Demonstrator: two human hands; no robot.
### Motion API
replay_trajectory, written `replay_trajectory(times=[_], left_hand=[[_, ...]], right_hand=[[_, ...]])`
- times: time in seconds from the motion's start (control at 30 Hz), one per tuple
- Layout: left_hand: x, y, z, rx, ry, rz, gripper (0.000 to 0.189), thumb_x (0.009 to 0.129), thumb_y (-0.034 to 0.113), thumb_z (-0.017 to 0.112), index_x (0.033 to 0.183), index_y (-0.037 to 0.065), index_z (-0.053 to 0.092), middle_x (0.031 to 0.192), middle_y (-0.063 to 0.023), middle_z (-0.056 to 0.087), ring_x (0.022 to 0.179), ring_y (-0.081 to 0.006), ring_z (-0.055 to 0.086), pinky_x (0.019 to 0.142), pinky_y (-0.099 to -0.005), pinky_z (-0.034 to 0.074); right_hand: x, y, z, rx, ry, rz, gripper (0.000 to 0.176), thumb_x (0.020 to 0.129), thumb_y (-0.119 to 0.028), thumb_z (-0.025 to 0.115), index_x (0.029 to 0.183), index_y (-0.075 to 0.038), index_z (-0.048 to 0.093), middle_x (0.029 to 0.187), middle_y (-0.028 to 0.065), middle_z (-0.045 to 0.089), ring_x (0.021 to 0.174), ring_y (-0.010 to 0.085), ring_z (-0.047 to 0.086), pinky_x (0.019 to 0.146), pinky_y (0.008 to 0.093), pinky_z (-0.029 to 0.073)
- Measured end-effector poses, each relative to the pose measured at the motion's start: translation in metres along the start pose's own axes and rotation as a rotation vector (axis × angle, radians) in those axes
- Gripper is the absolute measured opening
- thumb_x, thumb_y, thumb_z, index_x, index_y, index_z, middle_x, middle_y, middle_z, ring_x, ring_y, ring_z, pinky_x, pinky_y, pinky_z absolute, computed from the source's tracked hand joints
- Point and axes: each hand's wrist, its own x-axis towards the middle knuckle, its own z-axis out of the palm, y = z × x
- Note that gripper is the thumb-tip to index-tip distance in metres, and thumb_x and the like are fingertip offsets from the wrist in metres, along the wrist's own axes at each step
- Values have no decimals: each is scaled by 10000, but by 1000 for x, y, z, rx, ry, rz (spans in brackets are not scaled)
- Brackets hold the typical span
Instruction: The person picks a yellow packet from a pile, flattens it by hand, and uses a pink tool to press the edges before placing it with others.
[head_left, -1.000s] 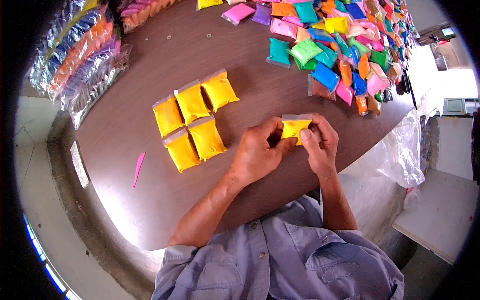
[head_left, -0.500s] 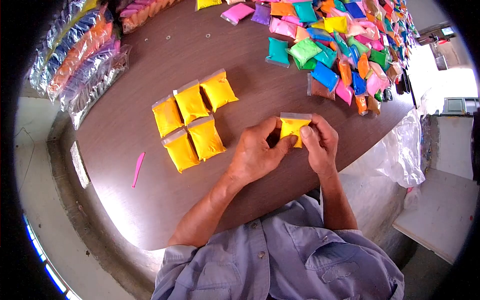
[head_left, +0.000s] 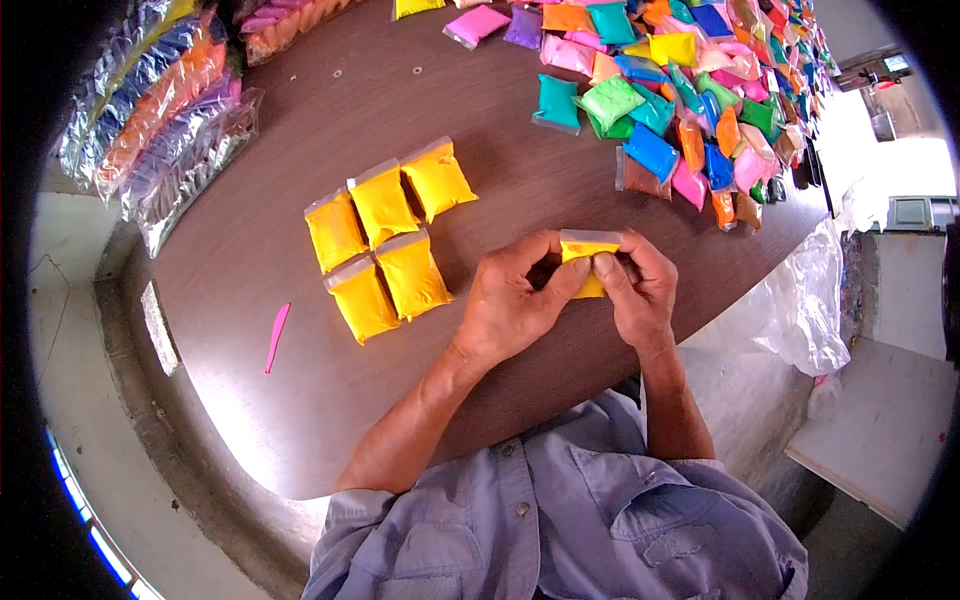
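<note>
Between my two hands is a small clear packet of yellow material, its clear top strip facing away from me. My left hand grips its left side, thumb pressed on the front. On the other side my right hand pinches it, and both thumb tips nearly meet at the packet's middle. My fingers hide the packet's edges and back. To the left, several similar yellow packets lie in two rows on the dark brown table.
A pink plastic knife-like tool lies at the left. Many coloured packets are heaped at the back right. Clear bags of coloured packets stand at the back left. Clear plastic sheeting hangs off the right edge.
My thumbs have moved up and closer together on the yellow packet, covering its middle. The packets on the table have stayed in place.
</note>
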Motion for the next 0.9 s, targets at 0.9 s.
replay_trajectory(times=[0.9], left_hand=[[-3,-3,7,-144,107,-29,201,978,120,725,1115,-20,679,869,-64,707,775,-89,639,709,-255,549]], right_hand=[[0,8,-1,-66,122,-8,147,996,-109,670,1090,3,686,891,-37,607,764,16,502,654,193,411]])
